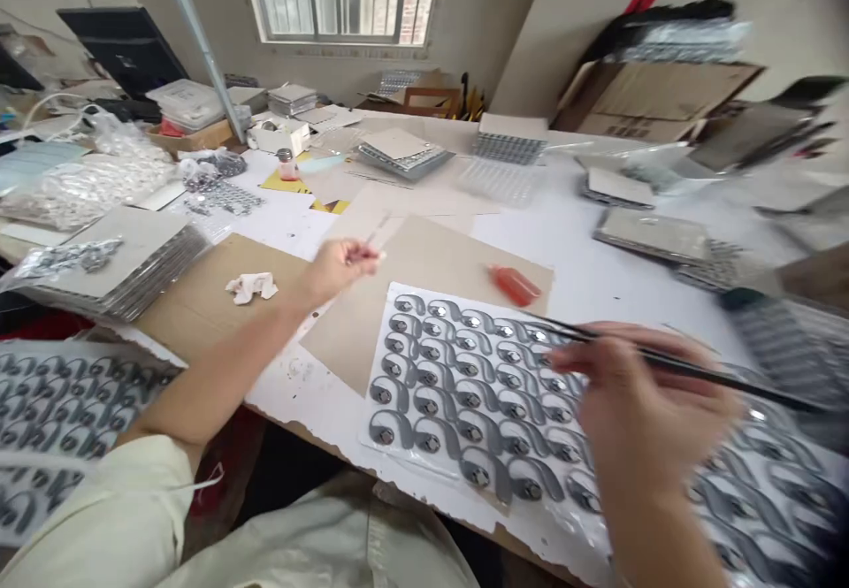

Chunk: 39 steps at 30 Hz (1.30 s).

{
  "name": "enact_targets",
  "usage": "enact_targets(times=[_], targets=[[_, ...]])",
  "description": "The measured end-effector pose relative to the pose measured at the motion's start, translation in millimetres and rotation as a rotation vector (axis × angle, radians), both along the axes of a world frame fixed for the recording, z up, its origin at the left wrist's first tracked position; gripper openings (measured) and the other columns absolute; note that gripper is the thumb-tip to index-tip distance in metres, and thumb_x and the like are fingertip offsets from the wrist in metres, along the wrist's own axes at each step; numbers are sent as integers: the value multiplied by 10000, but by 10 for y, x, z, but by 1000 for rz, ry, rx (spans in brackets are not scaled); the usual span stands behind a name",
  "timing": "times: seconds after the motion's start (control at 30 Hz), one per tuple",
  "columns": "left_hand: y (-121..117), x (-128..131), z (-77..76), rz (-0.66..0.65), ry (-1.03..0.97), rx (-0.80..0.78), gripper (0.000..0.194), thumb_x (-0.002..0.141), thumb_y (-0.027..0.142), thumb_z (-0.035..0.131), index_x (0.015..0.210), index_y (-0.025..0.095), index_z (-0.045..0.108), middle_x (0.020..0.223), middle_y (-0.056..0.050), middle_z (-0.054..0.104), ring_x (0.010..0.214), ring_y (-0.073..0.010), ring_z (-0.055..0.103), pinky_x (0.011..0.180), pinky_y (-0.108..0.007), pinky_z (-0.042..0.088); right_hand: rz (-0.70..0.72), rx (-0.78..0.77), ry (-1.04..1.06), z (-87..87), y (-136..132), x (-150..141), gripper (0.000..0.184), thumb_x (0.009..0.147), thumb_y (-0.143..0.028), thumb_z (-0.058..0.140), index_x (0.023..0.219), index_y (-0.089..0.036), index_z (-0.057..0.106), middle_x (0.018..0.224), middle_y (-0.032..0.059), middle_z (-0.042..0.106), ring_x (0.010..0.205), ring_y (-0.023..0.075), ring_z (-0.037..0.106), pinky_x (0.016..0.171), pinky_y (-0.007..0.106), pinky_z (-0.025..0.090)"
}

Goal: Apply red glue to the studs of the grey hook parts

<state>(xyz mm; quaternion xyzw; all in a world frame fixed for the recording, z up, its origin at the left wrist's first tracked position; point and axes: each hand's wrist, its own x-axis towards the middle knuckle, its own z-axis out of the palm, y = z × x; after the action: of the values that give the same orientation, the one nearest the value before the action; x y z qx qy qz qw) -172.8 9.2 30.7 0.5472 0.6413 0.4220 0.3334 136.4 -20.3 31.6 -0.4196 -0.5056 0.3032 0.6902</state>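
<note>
A big white table [580, 270] fills most of the view, with boxes, bags and stacks of card around its far side. A light brown card [438, 248] lies flat on the table. Partly on top of that card, in front of the person, is a white sheet [411, 457] with rows of grey curly pieces. The right hand [653, 402] is over the sheet, and its fingers are gripping long black tweezers [690, 367]. The tweezers point to the left, with their tips above the top row; the tips are too blurry to tell if they pinch anything. The left hand [338, 268] is up over the light brown card, with its fingertips squeezed together on something thin. A red bottle [516, 286] lies on its side on the same card, just past the sheet's far edge. A crumpled white tissue [252, 287] sits on a darker brown board [199, 305] to the left. Each grey curly piece [473, 429] has a round, shiny bit at one end. Smallest is the thin stick [379, 230] poking up from the left hand, and it is blurry.
</note>
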Motion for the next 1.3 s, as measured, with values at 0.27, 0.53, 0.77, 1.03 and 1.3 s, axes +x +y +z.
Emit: enact_targets(times=[0.27, 0.53, 0.77, 1.03, 1.3], targets=[[-372, 749, -437, -382, -620, -366, 507, 714, 457, 737, 1055, 96, 635, 661, 16, 565, 394, 9, 240, 389, -164, 162, 197, 17, -150, -467, -105, -323, 107, 753, -245, 746, 794, -192, 663, 796, 31, 670, 595, 163, 671, 505, 285, 604], [-363, 745, -445, -385, -694, -439, 503, 672, 439, 784, 1003, 90, 637, 652, 25, 561, 389, 16, 237, 388, -162, 140, 202, -8, -170, -541, -94, -358, 112, 755, -255, 743, 797, -200, 656, 782, 29, 676, 574, 155, 661, 482, 273, 598], [-378, 751, -442, -389, -704, -434, 480, 652, 418, 807, 969, 90, 660, 606, 42, 529, 395, 8, 247, 393, -172, 134, 187, 8, -184, -554, -88, -370, 81, 766, -228, 730, 801, -207, 660, 759, 10, 671, 516, 132, 640, 461, 246, 580], [-383, 757, -464, -377, -689, -432, 496, 641, 429, 811, 974, 89, 673, 627, 28, 547, 410, 1, 257, 403, -182, 129, 181, 15, -245, -563, -86, -376, 46, 785, -201, 706, 781, -208, 661, 760, 6, 666, 515, 129, 633, 441, 241, 550], [-383, 759, -462, -345, -697, -467, 502, 635, 422, 814, 975, 87, 660, 616, 29, 548, 407, 0, 266, 404, -176, 150, 140, 539, -789, -544, -137, -303, 171, 800, -86, 673, 899, -201, 593, 813, 35, 702, 712, 143, 678, 594, 231, 557]])
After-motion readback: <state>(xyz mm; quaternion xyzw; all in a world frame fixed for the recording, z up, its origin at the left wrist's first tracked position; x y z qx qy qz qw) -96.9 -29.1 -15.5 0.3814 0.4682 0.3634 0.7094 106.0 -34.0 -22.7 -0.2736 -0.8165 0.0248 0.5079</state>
